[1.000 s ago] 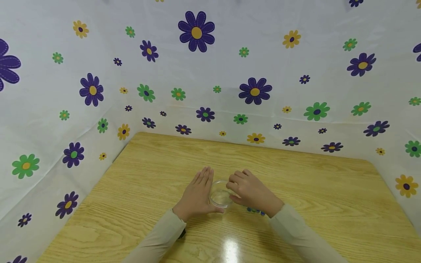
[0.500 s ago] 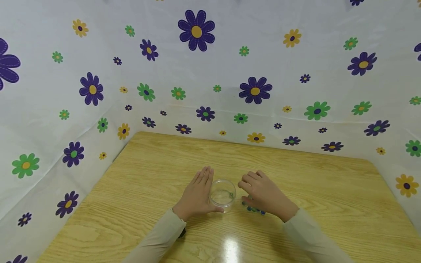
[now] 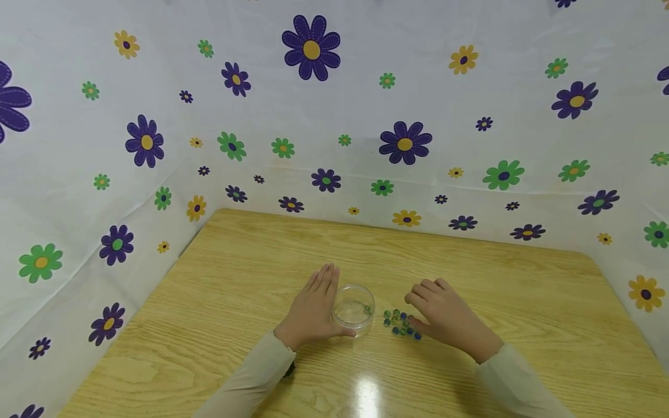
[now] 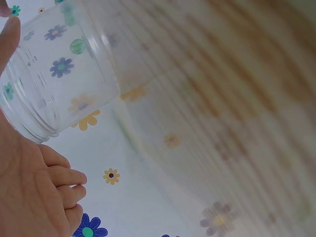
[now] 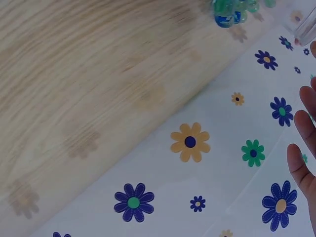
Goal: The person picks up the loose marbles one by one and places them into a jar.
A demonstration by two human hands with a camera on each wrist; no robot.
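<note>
A clear round jar (image 3: 354, 334) stands on the table with a green marble (image 3: 367, 309) inside at its right. Straight fingers of my left hand (image 3: 312, 310) lie along the jar's left side, the thumb across its near side. In the left wrist view, the jar (image 4: 74, 94) shows a ridged rim and green glass inside. Several green, blue and yellowish marbles (image 3: 395, 320) lie loose to the right of the jar. My right hand (image 3: 443, 313), fingers loosely bent, is at their right edge; nothing shows in it. The right wrist view catches some marbles (image 5: 224, 12) at its top.
The wooden table (image 3: 251, 249) runs back to a white cloth (image 3: 355, 104) printed with flowers, which also hangs at the left and right. A small dark object (image 3: 289, 370) shows by the left wrist.
My right hand has moved from over the jar to the right, above the marbles' edge, uncovering the marble inside the jar and most of the loose ones. The left hand has stayed put.
</note>
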